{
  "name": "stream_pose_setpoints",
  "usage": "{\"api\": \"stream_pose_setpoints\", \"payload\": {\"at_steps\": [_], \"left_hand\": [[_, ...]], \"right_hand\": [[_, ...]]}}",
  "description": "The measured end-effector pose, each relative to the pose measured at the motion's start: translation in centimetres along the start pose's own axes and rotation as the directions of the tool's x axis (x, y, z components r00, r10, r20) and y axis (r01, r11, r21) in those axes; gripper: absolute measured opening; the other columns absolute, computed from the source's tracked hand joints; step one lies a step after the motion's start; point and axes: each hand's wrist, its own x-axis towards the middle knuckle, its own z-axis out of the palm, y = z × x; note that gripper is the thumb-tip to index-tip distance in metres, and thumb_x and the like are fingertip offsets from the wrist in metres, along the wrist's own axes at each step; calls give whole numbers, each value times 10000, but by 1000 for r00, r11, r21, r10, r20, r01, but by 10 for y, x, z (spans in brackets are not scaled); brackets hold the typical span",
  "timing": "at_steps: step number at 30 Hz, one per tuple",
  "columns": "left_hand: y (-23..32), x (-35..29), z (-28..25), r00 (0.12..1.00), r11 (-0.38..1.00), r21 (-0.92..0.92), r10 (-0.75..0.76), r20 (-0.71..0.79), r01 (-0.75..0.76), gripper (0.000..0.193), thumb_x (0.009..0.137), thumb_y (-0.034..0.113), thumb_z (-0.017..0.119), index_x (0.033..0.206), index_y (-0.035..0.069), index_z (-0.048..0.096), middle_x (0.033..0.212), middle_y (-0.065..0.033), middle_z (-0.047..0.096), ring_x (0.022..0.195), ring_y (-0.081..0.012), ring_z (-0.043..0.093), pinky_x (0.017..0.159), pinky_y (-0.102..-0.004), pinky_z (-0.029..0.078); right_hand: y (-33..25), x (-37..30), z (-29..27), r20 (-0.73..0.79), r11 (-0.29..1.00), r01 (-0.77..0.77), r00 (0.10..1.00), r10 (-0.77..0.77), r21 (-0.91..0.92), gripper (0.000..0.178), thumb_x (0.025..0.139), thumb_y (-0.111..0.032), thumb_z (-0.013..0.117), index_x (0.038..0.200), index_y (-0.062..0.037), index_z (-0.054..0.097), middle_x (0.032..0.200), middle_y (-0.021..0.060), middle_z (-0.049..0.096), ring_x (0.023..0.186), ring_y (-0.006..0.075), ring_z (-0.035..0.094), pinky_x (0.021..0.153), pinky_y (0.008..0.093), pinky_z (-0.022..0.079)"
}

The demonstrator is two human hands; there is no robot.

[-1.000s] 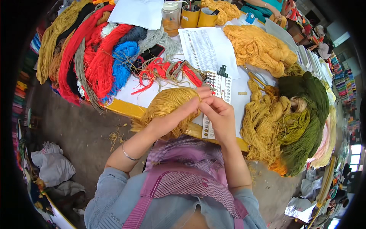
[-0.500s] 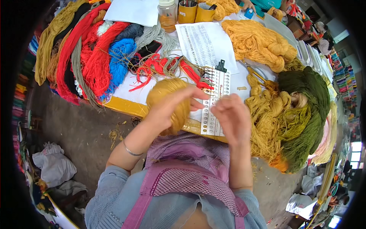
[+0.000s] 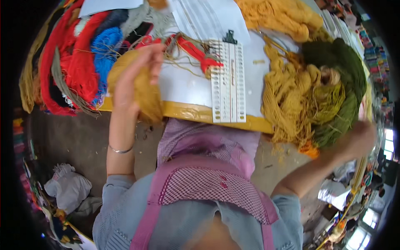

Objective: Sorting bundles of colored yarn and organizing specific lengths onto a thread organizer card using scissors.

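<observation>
My left hand (image 3: 128,79) holds a golden-yellow hank of yarn (image 3: 148,98) above the table's left front part, with the strands bulging out on both sides of it. Far out to the right, beyond the table's front corner, my right hand (image 3: 363,135) is smeared by motion, and its fingers cannot be made out. Between the two lies a white card with rows of punched holes (image 3: 228,89), a black clip (image 3: 230,37) at its top. Red and grey-brown threads (image 3: 200,54) are knotted into holes along the card's left edge.
Red hanks (image 3: 85,54) and a blue hank (image 3: 105,48) lie at the left. Mustard yarn (image 3: 287,91) and dark green yarn (image 3: 333,58) hang over the right front edge, beside scissors (image 3: 273,43). Orange-yellow yarn (image 3: 279,16) and a printed sheet (image 3: 208,18) lie farther back.
My hands have moved apart from over the card. The left went leftward with the golden hank, the right swung far out to the right. The view has shifted too.
</observation>
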Motion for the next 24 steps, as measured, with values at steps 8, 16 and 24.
{"api": "stream_pose_setpoints", "payload": {"at_steps": [8,16,24], "left_hand": [[-74,15,67,865,868,10,-495,86,496,377,950,270,587,1231,18,592,1007,-31,635,801,-83,570,706,-219,498],[-100,16,68,846,846,-30,-530,52,532,350,937,230,627,1198,4,571,966,-80,649,825,-130,619,733,-257,530],[-123,22,70,967,955,195,-242,83,222,327,956,156,607,1254,26,573,913,-19,616,806,-81,589,687,-226,510]], "right_hand": [[-234,-109,28,836,41,-876,444,-323,481,151,914,-32,587,1061,2,588,844,67,712,711,88,613,637,238,484],[-255,-124,37,801,279,-751,558,-216,598,102,844,-99,693,884,-6,677,776,97,667,654,124,619,602,279,488],[-252,-128,40,831,3,-872,466,-303,490,279,772,-111,770,1000,1,656,763,-27,580,586,18,385,524,182,341]]}}
